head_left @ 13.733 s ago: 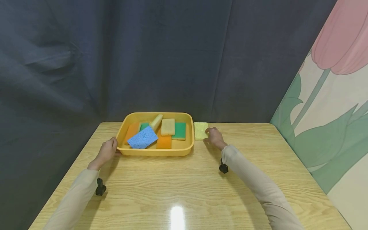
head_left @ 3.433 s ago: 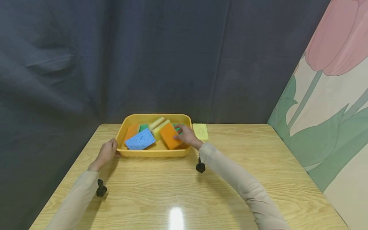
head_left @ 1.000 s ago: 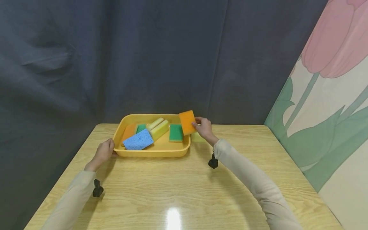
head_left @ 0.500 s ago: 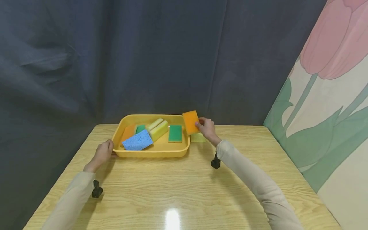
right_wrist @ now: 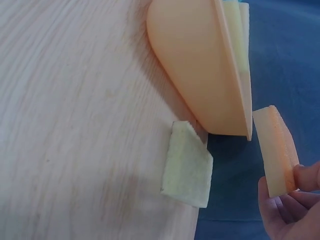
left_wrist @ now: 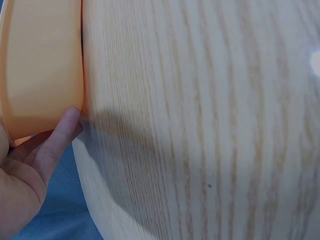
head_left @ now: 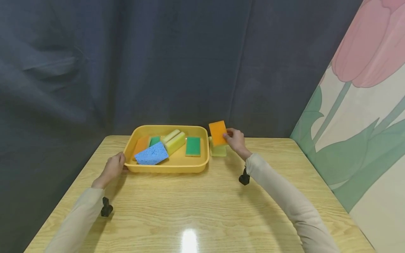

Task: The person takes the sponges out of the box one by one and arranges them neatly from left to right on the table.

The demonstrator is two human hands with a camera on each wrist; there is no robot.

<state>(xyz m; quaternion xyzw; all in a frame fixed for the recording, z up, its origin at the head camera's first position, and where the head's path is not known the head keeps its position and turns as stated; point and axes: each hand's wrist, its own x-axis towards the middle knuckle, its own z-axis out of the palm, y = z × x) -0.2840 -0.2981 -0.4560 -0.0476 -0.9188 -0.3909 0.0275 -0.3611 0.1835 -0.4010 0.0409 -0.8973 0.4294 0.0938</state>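
Note:
My right hand (head_left: 236, 140) pinches an orange sponge (head_left: 218, 133) by its right edge, raised beside the yellow tray (head_left: 171, 169). In the right wrist view the held sponge (right_wrist: 275, 150) shows an orange layer on a pale one. Below it a pale yellow sponge (head_left: 218, 151) lies on the table, right of the tray. My left hand (head_left: 114, 166) grips the tray's left front corner, with its thumb up at the rim. Inside the tray are a blue sponge (head_left: 152, 153), a green-topped sponge (head_left: 193, 146), two yellow sponges (head_left: 175, 143), another orange one (head_left: 142, 144) and a partly covered green one (head_left: 154, 141).
The wooden table (head_left: 177, 203) stretches in front of the tray, its back edge close behind the tray. A dark curtain (head_left: 177, 63) hangs behind, and a wall painted with tulips (head_left: 364, 140) stands at the right.
My right hand has lifted the orange sponge out of the tray and carried it right, past the rim, over the pale yellow sponge. The left hand stays at the tray's corner.

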